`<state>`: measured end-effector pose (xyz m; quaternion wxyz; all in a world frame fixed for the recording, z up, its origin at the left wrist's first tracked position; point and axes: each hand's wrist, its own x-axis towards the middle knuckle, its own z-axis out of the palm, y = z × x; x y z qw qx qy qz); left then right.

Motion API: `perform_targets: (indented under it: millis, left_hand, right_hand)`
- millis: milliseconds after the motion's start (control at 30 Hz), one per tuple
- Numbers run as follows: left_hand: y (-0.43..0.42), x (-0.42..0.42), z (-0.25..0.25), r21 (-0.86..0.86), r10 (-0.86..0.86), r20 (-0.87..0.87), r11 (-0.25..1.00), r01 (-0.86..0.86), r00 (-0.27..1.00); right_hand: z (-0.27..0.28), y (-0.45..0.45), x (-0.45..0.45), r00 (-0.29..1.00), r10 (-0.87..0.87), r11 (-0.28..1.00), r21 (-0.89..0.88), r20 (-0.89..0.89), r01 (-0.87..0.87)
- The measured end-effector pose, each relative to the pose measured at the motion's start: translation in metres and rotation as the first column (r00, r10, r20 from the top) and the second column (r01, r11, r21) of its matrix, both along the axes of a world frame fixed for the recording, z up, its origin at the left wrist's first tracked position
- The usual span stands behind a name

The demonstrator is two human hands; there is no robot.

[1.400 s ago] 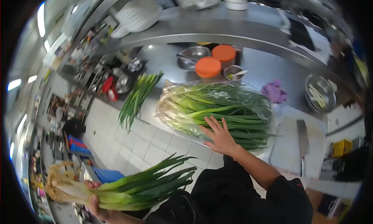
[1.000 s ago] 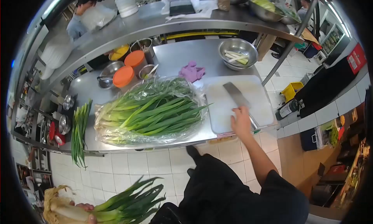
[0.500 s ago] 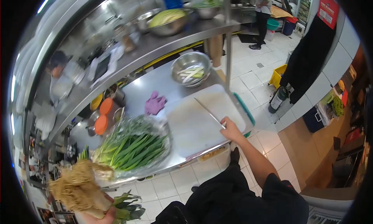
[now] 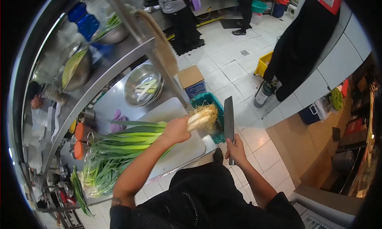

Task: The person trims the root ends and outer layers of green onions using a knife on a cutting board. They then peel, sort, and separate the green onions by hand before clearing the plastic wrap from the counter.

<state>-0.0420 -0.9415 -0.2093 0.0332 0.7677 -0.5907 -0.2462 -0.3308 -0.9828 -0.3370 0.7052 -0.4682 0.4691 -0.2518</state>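
One bare left hand [image 4: 177, 129] at seven o'clock, one bare right hand [image 4: 236, 150] at four; one rectangular steel cleaver [image 4: 229, 119] at three; one tan-rooted green leek bunch [image 4: 151, 130] at eight; two round orange lids [image 4: 78, 149] near nine; two purple cloths [image 4: 117, 125], at nine and twelve; two dark-trousered people [image 4: 175, 18], at twelve and one

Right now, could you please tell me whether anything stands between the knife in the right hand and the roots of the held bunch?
Nothing visible does: between the knife in the right hand and the roots there is an open gap, with the green bin lower down.
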Motion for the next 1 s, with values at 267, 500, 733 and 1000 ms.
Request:
perform_targets:
  millis: [267,500,733,1000]
  left_hand:
    - [-0.049,0.006,-0.107,-0.113,0.037,0.094,0.993,-0.027,0.995]
    - [-0.093,0.096,-0.115,0.128,0.124,-0.638,0.99,-0.054,0.76]
    - [-0.095,0.076,-0.121,0.201,0.144,-0.406,0.977,-0.066,0.902]
    - [-0.086,0.039,-0.098,0.002,0.087,0.008,0.996,-0.087,0.996]
  right_hand:
    - [0.028,-0.005,-0.015,0.973,-0.15,0.971,-0.212,-0.173,0.112]
    - [0.034,-0.009,0.014,0.976,-0.152,0.961,-0.254,-0.155,0.109]
    - [0.055,-0.013,0.031,0.97,-0.068,0.932,-0.361,-0.233,-0.021]
    - [0.049,-0.042,0.054,0.913,0.073,0.804,-0.518,-0.401,-0.292]
